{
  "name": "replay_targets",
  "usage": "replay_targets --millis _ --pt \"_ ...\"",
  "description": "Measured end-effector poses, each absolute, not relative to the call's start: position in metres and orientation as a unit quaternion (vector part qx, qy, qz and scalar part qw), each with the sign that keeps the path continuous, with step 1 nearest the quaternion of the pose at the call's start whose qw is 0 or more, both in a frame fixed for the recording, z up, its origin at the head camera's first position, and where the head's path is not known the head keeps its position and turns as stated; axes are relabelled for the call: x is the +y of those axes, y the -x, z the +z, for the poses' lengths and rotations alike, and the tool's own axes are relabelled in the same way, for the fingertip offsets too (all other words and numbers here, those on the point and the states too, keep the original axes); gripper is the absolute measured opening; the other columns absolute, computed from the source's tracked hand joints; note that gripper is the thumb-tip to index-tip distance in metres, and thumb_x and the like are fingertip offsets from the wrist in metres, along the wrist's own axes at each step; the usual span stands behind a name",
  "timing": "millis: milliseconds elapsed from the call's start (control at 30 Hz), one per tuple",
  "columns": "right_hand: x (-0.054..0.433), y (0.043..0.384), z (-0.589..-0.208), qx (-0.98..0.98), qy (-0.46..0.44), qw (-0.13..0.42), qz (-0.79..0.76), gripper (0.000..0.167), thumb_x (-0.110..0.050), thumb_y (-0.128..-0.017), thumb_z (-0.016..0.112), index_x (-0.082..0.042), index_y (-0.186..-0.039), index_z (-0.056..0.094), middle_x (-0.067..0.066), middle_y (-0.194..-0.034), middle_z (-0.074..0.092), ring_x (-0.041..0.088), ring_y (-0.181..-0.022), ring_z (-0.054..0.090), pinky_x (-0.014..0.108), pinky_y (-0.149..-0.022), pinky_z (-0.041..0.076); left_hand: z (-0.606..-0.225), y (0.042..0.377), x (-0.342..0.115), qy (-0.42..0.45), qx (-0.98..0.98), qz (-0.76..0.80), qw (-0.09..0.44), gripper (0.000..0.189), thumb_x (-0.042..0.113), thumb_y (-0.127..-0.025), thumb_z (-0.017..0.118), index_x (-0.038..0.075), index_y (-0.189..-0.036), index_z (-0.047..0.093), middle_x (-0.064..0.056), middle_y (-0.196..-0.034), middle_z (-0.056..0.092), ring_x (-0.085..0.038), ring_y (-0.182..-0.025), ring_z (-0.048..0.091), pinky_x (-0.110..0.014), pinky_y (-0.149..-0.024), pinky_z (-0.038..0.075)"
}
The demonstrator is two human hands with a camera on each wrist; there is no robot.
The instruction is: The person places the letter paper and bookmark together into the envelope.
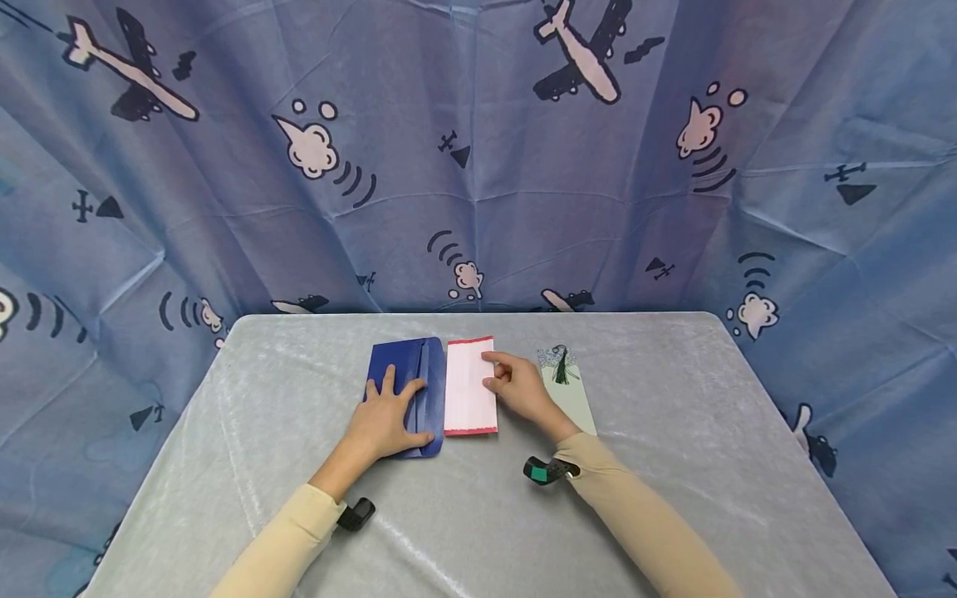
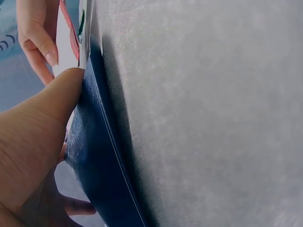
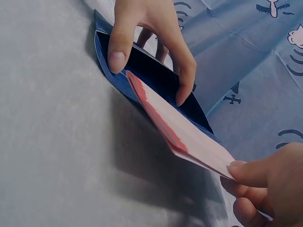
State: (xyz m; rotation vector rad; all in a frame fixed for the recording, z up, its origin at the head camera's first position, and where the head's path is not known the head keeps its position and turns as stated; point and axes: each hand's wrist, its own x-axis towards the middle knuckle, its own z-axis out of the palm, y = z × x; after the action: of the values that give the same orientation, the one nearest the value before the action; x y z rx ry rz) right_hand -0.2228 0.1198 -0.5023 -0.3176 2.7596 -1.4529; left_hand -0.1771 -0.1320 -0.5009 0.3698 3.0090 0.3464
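Observation:
A dark blue envelope lies on the table with its opening facing right. My left hand rests on it with spread fingers; the thumb presses the flap side, and the envelope's mouth gapes in the right wrist view. Between thumb and fingers, my right hand pinches the right edge of a folded white-pink paper with red borders. The paper is tilted above the table, its far edge at the envelope's mouth. In the left wrist view the envelope hides most of the paper.
Right of the paper, partly under my right forearm, lies a pale green card with a dark green tassel. A grey cloth covers the table. Behind it hangs a blue curtain printed with planes.

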Motion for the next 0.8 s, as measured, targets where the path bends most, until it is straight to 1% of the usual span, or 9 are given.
replay_targets --millis 133,533,800 --pt "0.115 0.225 -0.503 0.879 0.100 0.005 -0.465 0.041 -0.004 -0.087 0.072 -0.006 -0.128 0.066 0.004 -0.079 0.052 0.012 -0.067 0.044 0.019 -0.058 0.034 -0.501 0.177 -0.132 -0.121 0.985 0.111 0.047 0.091 0.065 -0.071 0.077 0.030 -0.148 0.044 -0.032 -0.158 0.025 -0.066 -0.133 0.036 -0.068 -0.087 0.050" --pt "0.102 0.230 -0.505 0.874 0.102 0.008 -0.475 0.041 -0.004 -0.087 0.072 -0.005 -0.128 0.065 0.003 -0.079 0.053 0.011 -0.067 0.044 0.019 -0.058 0.035 -0.501 0.177 -0.131 -0.115 0.985 0.113 0.060 0.092 0.065 -0.072 0.077 0.029 -0.149 0.042 -0.031 -0.159 0.024 -0.066 -0.134 0.034 -0.068 -0.089 0.049" --pt "0.095 0.232 -0.505 0.882 0.101 0.014 -0.461 0.041 -0.004 -0.086 0.072 -0.006 -0.127 0.066 0.002 -0.077 0.052 0.010 -0.064 0.043 0.020 -0.057 0.034 -0.498 0.176 -0.131 -0.119 0.985 0.106 0.062 0.096 0.066 -0.070 0.077 0.028 -0.150 0.041 -0.032 -0.159 0.024 -0.066 -0.133 0.035 -0.067 -0.086 0.051"
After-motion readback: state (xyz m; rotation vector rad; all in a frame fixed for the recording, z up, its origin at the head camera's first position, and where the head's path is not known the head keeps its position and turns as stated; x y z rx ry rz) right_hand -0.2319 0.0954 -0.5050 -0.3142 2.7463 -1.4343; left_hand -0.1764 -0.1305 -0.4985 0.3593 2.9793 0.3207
